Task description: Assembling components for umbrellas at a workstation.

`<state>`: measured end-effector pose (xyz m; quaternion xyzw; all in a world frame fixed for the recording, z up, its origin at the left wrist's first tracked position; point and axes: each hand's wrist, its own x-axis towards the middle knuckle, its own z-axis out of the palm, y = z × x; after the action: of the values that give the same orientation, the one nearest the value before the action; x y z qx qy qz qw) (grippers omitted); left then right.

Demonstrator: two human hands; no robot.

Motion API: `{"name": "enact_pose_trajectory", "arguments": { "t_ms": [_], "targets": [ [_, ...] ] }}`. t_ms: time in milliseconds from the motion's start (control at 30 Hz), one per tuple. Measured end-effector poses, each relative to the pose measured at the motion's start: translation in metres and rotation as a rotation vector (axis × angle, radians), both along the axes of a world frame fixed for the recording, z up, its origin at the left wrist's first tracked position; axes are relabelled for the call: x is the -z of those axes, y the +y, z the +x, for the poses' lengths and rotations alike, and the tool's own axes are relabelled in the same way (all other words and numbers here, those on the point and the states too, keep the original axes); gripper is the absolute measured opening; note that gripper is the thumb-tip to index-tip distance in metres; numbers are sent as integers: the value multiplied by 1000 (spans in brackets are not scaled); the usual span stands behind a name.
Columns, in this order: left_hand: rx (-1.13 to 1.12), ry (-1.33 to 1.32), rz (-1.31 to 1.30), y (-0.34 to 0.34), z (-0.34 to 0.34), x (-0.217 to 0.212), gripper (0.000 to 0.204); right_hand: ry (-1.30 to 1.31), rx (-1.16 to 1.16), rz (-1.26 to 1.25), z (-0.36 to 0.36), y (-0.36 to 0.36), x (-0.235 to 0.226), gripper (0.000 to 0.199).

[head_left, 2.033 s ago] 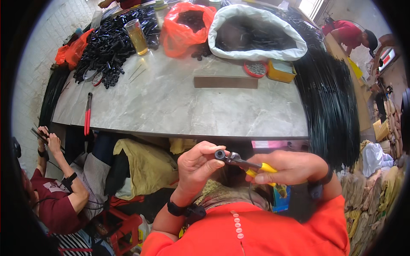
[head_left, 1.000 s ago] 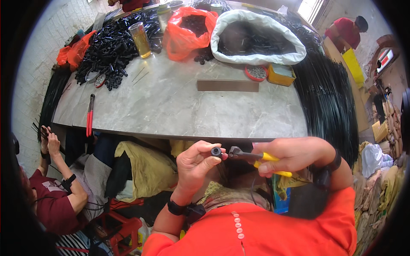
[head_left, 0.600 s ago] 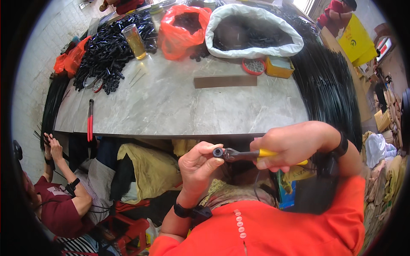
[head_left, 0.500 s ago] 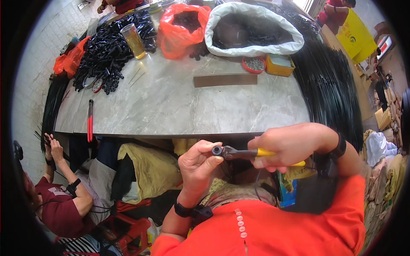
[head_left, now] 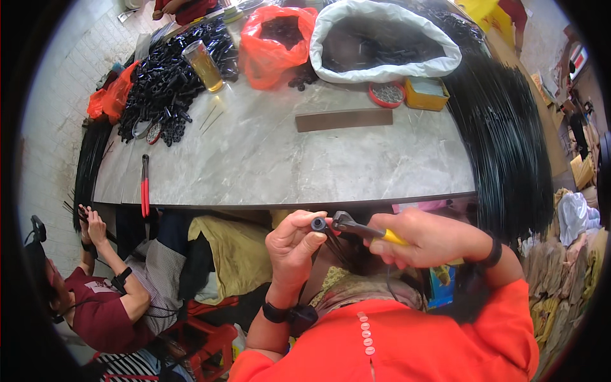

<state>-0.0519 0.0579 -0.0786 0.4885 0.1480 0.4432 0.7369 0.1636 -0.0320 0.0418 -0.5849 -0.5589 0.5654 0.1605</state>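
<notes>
Thumb and fingers of my left hand (head_left: 294,245) pinch a small black tubular part (head_left: 319,223), its round hollow end facing up. Thin dark strands hang below it. Yellow-handled pliers (head_left: 356,228) are gripped in my right hand (head_left: 420,239). Their dark metal jaws sit just right of the tubular part; whether they touch it I cannot tell. Both hands are in front of the table's near edge, above my lap.
The grey table (head_left: 273,159) bears a heap of black parts (head_left: 159,76), a glass of yellowish liquid (head_left: 203,67), red-handled pliers (head_left: 145,184), a brown strip (head_left: 344,120) and a red dish (head_left: 387,95). Black rods (head_left: 503,134) lie right. A co-worker (head_left: 105,293) sits left.
The plier jaws have come off the tubular part's side and shifted slightly right. Dark strands now show under the part. The whole view has shifted a little.
</notes>
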Motion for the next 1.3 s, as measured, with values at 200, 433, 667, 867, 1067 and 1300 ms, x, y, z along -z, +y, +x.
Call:
{"name": "enact_pose_trajectory", "arguments": {
  "t_ms": [200, 433, 667, 867, 1067, 1300],
  "targets": [
    [-34, 8, -6, -2, 3, 1, 28, 22, -13, 44, 1, -1, 5, 25],
    [-72, -86, -101, -4, 6, 6, 27, 80, 42, -46, -8, -1, 15, 24],
    [-83, 16, -79, -1, 7, 8, 24, 61, 126, 244, -22, -14, 57, 19],
    [-90, 86, -37, -6, 14, 8, 42, -166, 211, 334, 0, -3, 70, 44],
    [221, 447, -59, -32, 19, 46, 48, -974, 595, 595, 85, 23, 116, 36],
    [310, 641, 244, -55, 20, 101, 35, -1251, 691, 726, 138, 26, 115, 37]
  ]
}}
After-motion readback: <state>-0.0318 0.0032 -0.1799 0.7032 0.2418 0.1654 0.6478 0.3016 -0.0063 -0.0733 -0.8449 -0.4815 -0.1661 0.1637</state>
